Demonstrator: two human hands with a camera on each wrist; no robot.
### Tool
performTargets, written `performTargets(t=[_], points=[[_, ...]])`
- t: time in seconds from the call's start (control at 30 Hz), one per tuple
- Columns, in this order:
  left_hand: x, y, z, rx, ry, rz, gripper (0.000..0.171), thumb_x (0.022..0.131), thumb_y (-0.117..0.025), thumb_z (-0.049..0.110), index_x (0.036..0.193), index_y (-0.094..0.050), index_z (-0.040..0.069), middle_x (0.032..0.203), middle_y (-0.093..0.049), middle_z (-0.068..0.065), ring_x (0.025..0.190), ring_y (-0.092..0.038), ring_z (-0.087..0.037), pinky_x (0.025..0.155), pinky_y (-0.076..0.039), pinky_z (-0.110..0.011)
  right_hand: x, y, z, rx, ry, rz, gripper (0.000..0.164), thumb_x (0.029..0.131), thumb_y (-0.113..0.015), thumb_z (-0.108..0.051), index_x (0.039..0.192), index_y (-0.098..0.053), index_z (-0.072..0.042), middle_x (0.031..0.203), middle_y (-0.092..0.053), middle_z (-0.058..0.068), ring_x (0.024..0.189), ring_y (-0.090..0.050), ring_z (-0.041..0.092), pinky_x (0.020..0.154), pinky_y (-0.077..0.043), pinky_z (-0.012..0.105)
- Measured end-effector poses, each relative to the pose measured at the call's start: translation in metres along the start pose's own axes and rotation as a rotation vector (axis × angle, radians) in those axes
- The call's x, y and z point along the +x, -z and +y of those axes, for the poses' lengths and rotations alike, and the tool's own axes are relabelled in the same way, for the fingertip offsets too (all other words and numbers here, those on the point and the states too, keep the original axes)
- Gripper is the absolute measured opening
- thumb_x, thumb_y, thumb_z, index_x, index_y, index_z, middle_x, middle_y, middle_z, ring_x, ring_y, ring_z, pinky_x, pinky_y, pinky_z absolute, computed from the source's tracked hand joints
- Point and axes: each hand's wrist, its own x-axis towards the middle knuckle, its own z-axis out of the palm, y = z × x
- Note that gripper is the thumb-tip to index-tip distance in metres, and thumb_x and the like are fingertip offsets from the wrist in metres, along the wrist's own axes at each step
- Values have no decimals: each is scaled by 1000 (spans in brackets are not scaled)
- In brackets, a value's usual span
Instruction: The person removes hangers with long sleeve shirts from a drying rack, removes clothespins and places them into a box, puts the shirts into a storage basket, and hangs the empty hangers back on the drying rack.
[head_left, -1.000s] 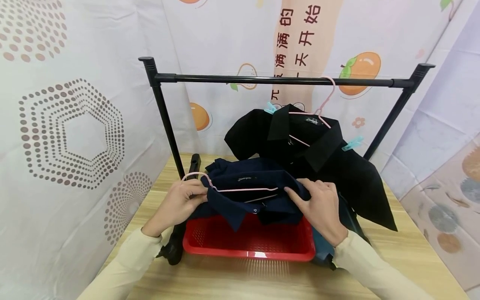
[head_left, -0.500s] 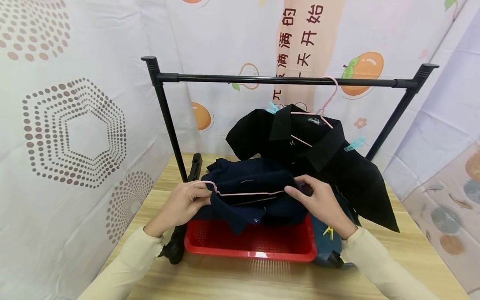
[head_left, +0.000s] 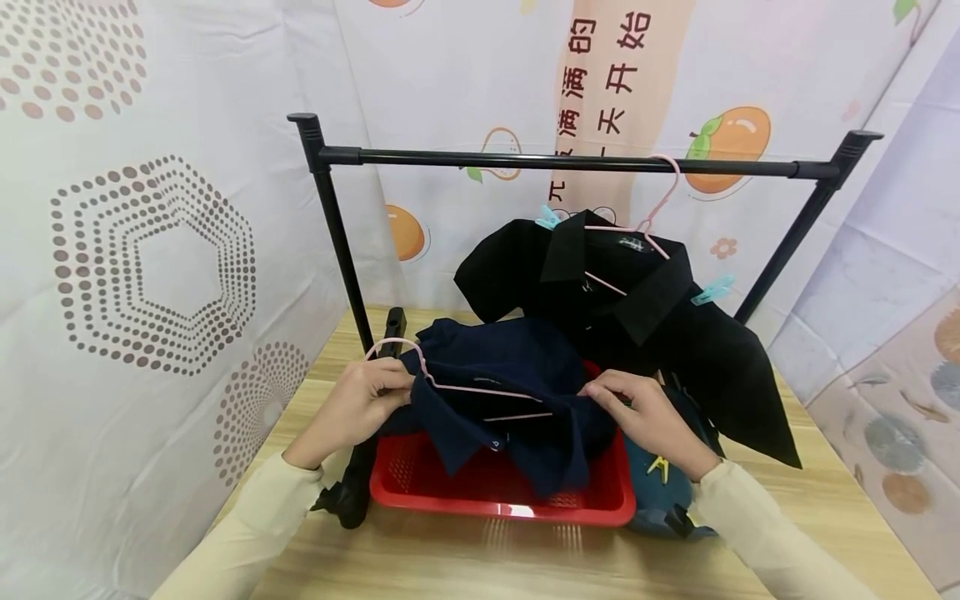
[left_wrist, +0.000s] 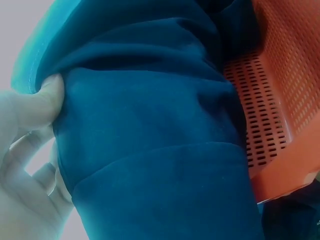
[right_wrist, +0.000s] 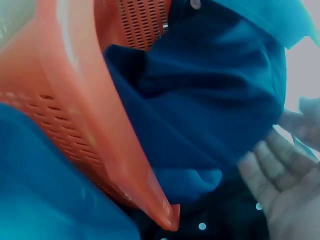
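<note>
Well, a fruit-printed curtain (head_left: 450,75) hangs behind the pale wood-grain table (head_left: 480,571). Over the red basket (head_left: 450,501), left grip (head_left: 360,404) and right grip (head_left: 648,414) both pinch a navy shirt (head_left: 510,343).

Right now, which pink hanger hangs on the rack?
The hanger in the black shirt: its hook is over the bar, unlike the other hanger, in the navy shirt.

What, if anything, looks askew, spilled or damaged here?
The black shirt hangs askew on the rack: in the head view one shoulder sits lower, so it looks tilted or turned. No spill or damage shows.
</note>
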Motion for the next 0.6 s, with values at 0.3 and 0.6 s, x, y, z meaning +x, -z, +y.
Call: performTargets(t=[0.3,0.6], points=[[3,6,2,6,-15,4,28,79,-80,-11,84,-81,17,83,-68,11,72,-57,-4,63,-44,-24,2,2,-3,3,218,171,32,84,-78,9,102,-79,-18,90,-71,-4,71,-56,4,62,-42,17],[5,7,2,-3,-72,36,35,75,-81,-16,81,-77,18,80,-64,12,83,-61,-11,69,-45,-18,0,2,-9,100,-152,233,14,102,-63,-4,104,-72,-15,84,-64,-1,70,-50,12,66,-42,23]])
